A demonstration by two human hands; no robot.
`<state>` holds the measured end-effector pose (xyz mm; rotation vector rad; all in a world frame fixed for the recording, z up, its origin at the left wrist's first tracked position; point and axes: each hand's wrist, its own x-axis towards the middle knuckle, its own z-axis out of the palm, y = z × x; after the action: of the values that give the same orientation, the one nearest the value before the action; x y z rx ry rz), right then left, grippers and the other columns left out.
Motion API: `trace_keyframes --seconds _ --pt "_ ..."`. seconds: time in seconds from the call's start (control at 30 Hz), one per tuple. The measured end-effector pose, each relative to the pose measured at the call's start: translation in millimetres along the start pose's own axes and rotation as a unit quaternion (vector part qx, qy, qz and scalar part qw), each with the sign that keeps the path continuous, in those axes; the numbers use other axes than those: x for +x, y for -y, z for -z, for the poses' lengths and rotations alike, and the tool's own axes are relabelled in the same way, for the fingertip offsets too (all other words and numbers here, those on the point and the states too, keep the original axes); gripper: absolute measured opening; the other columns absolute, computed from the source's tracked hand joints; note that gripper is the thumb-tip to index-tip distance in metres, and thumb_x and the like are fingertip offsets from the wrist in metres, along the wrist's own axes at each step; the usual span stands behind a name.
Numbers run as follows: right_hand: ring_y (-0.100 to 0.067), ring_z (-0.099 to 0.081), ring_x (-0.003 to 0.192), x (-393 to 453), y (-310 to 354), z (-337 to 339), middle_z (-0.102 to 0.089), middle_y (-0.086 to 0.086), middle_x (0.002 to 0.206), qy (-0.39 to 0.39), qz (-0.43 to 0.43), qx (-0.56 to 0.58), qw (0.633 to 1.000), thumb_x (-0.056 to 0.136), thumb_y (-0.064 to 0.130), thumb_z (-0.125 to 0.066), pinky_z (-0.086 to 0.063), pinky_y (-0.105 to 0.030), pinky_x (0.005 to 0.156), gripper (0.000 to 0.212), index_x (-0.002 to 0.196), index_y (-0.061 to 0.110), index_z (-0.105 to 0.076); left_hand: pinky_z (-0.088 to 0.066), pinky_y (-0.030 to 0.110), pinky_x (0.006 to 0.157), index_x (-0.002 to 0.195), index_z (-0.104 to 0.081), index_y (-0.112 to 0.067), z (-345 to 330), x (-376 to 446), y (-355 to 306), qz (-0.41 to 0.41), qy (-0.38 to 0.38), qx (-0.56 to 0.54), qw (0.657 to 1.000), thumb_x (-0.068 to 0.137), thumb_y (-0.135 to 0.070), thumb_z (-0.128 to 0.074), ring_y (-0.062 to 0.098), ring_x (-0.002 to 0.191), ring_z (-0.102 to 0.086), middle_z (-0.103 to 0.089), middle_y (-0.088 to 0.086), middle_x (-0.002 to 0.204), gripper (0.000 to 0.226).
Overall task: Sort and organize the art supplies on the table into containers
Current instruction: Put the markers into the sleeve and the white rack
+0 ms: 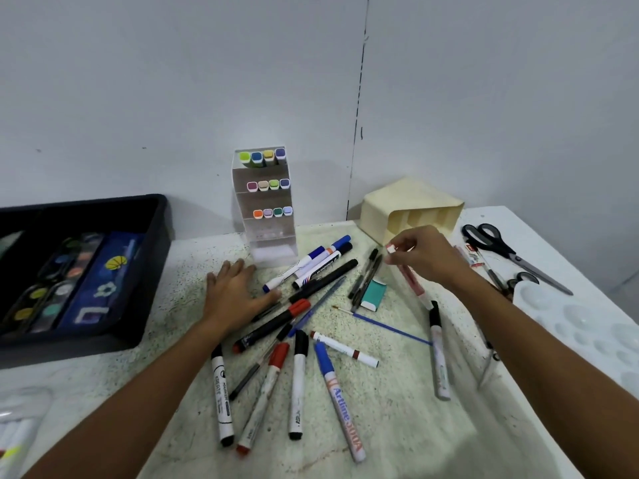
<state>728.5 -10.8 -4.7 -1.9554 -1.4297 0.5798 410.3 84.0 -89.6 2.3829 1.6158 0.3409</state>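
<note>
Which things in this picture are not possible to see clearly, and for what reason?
All in the head view:
- Marker pack: cut off by the left and bottom edges, blurred.
- Black tray: left part cut off by the edge; contents dark and blurred.
- Pink marker: upper part hidden by the right hand, which pinches it.
- Second scissors: mostly hidden behind the right forearm.
- Left hand: covers part of a pen.

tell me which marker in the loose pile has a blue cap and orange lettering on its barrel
The Artline marker, lying near the front of the pile with its blue cap pointing away. The other blue-capped markers lie farther back by the clear marker rack and lack orange lettering.
</note>
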Motion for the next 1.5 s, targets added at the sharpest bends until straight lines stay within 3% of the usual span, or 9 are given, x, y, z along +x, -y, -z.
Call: trace_keyframes --seconds 0.17,0.33,0.43,0.57,0.73,1.0,1.1,1.37,1.5 --pt "-0.011 -0.058 0.059 0 48 -10 -0.062 0.001 0.067 0.038 0.072 0.045 0.996 0.070 0.011 -0.084 -0.042 -0.023 0.056 0.022 0.074 0.019 -0.064 -0.012 0.050 0.118 0.146 -0.040 -0.018 8 1 -5 0.020 0.034 -0.018 0.999 0.072 -0.081 -0.048 0.028 0.146 -0.019 -0.029 0.010 0.157 0.097" --pt "-0.023 -0.068 0.056 -6 96 -22 -0.067 -0.009 0.068 0.044 0.135 0.145 0.979 0.072 0.003 -0.081 -0.052 -0.028 0.051 0.019 0.077 0.010 -0.063 -0.034 0.033 0.106 0.146 -0.039 -0.016 38 6 -2 0.071 0.043 -0.222 0.972 0.074 -0.053 -0.076 0.024 0.133 -0.042 -0.044 0.009 0.148 0.088" --pt "-0.025 -0.071 0.064 -7 121 -30 -0.070 -0.013 0.076 0.032 0.174 0.187 0.966 0.075 -0.002 -0.077 -0.058 -0.031 0.061 0.016 0.081 0.006 -0.065 -0.037 0.034 0.104 0.151 -0.027 -0.024 65 15 4 0.027 -0.001 -0.285 0.958 0.067 -0.051 -0.080 0.020 0.134 -0.039 -0.040 0.007 0.150 0.103" --pt "-0.016 -0.072 0.071 -9 145 -44 -0.072 -0.006 0.078 0.010 0.223 0.230 0.947 0.077 -0.003 -0.075 -0.057 -0.026 0.067 0.024 0.078 0.017 -0.063 -0.042 0.041 0.102 0.151 -0.020 -0.039 104 25 3 -0.046 -0.054 -0.320 0.945 0.060 -0.048 -0.088 0.017 0.133 -0.038 -0.034 0.001 0.151 0.113" --pt "-0.013 -0.071 0.078 -8 155 -65 -0.073 -0.001 0.085 -0.053 0.307 0.181 0.933 0.081 0.006 -0.076 -0.059 -0.038 0.074 0.018 0.087 0.018 -0.065 -0.038 0.043 0.110 0.151 -0.008 -0.045 126 34 -2 -0.124 -0.043 -0.216 0.968 0.065 -0.037 -0.088 0.013 0.141 -0.027 -0.019 -0.009 0.159 0.117" --pt "-0.019 -0.063 0.074 5 155 -92 -0.064 -0.004 0.090 -0.131 0.394 0.054 0.908 0.079 0.010 -0.077 -0.057 -0.035 0.066 0.016 0.094 0.006 -0.070 -0.037 0.039 0.110 0.152 -0.006 -0.042 122 38 -2 -0.143 -0.043 -0.204 0.967 0.068 -0.028 -0.088 0.011 0.142 -0.025 -0.019 -0.008 0.159 0.118" --pt "-0.017 -0.058 0.066 13 153 -105 -0.060 -0.001 0.086 -0.151 0.380 -0.008 0.912 0.076 0.017 -0.079 -0.051 -0.033 0.060 0.019 0.094 0.011 -0.073 -0.036 0.034 0.109 0.151 -0.006 -0.044 121 39 -1 -0.149 -0.033 -0.221 0.963 0.069 -0.023 -0.087 0.010 0.141 -0.027 -0.022 -0.007 0.159 0.118" --pt "-0.027 -0.067 0.075 32 156 -130 -0.073 -0.003 0.083 -0.163 0.339 -0.118 0.919 0.080 0.022 -0.074 -0.051 -0.033 0.063 0.013 0.092 0.017 -0.075 -0.034 0.021 0.101 0.137 0.002 -0.060 123 41 7 -0.164 -0.010 -0.226 0.960 0.070 -0.018 -0.087 0.006 0.139 -0.028 -0.020 -0.007 0.159 0.119" --pt "-0.030 -0.067 0.079 37 158 -134 -0.073 -0.006 0.085 -0.157 0.310 -0.176 0.921 0.089 0.028 -0.065 -0.042 -0.031 0.062 0.014 0.097 0.021 -0.074 -0.033 0.020 0.099 0.135 0.003 -0.062 122 41 8 -0.165 -0.006 -0.226 0.960 0.069 -0.018 -0.087 0.000 0.132 -0.030 -0.021 -0.008 0.158 0.120"
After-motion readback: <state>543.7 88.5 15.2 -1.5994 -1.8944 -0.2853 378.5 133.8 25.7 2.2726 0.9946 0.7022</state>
